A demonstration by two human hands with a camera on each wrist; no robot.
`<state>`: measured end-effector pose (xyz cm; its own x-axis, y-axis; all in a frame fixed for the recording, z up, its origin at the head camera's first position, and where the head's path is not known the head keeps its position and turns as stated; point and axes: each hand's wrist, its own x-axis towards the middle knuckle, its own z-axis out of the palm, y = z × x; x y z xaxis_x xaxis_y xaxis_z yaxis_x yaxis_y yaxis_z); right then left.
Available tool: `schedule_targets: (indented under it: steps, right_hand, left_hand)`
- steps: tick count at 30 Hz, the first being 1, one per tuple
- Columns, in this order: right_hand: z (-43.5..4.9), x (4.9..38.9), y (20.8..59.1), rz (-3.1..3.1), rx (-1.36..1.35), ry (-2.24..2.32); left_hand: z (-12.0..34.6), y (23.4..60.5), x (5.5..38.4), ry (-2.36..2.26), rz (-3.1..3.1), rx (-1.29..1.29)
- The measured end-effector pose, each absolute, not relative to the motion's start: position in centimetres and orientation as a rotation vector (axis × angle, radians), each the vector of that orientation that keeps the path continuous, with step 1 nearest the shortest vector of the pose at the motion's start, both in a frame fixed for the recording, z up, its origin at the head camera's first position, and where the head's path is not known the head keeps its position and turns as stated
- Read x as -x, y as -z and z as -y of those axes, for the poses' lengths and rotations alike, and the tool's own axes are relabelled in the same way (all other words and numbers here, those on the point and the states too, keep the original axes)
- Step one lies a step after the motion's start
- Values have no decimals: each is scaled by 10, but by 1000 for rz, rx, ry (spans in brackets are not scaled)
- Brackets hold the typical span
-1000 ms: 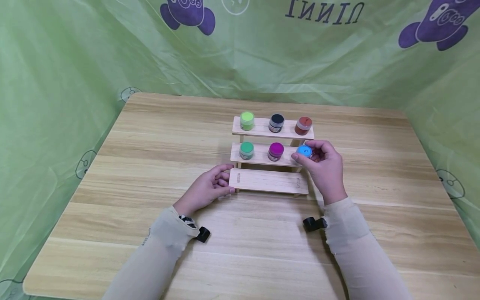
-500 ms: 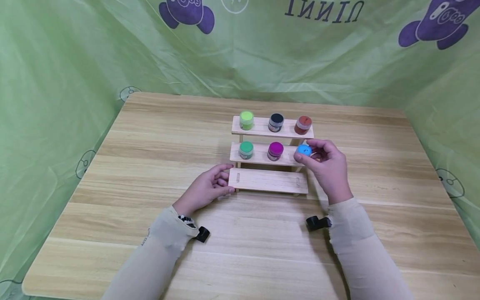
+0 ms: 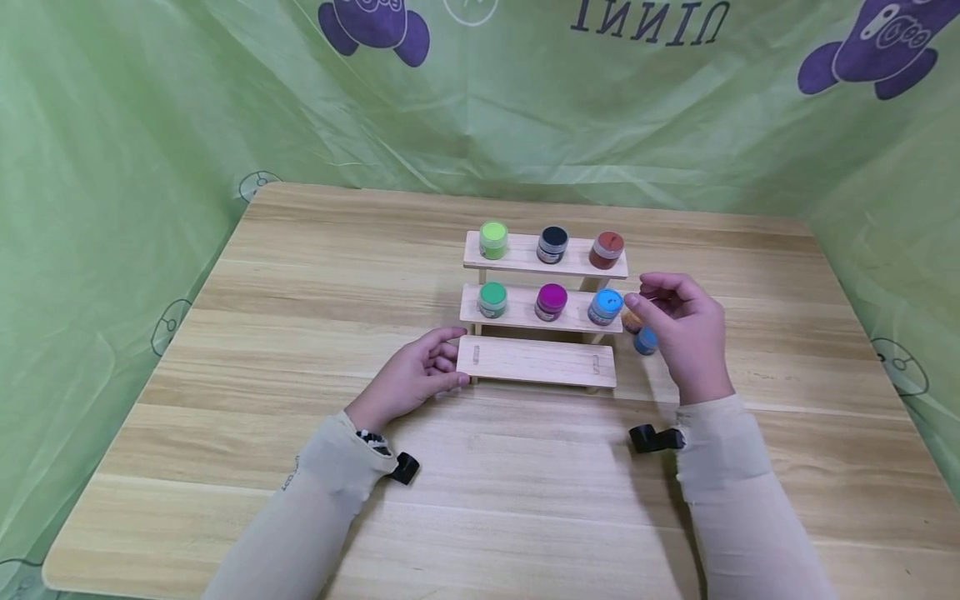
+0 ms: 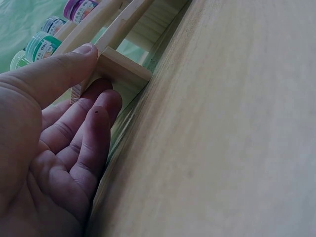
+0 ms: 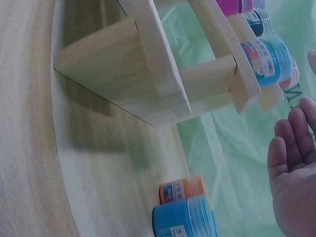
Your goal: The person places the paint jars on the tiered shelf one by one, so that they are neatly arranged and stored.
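A three-tier wooden display stand (image 3: 536,361) stands on the table. My left hand (image 3: 412,375) holds the left end of its lowest tier, thumb at the top edge and curled fingers underneath, as the left wrist view shows. A light blue paint jar (image 3: 605,307) sits upright at the right end of the middle tier, beside a magenta jar (image 3: 551,302) and a green jar (image 3: 492,300). Just right of it my right hand (image 3: 686,333) hovers with relaxed fingers and nothing in them. The lowest tier bears no jar.
The top tier carries a lime jar (image 3: 493,240), a black jar (image 3: 552,244) and a brown-red jar (image 3: 606,250). Right of the stand, partly behind my right hand, an orange jar (image 5: 182,188) and a blue jar (image 5: 182,219) rest on the table (image 3: 300,275). Green cloth (image 3: 480,150) hangs behind.
My right hand has let go of the light blue jar and moved right, leaving it on the middle tier. The orange and blue jars on the table have come into sight. My left hand stays put.
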<state>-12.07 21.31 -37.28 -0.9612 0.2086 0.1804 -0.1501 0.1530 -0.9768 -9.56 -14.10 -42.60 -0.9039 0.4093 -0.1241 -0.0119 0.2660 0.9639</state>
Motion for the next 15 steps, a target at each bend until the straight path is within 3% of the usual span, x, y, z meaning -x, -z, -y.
schedule_targets:
  steps: [15]
  right_hand:
    - [-231,124,374,2197,182,-1780]
  left_hand:
    - [141,426,96,-1665,-2206,-358]
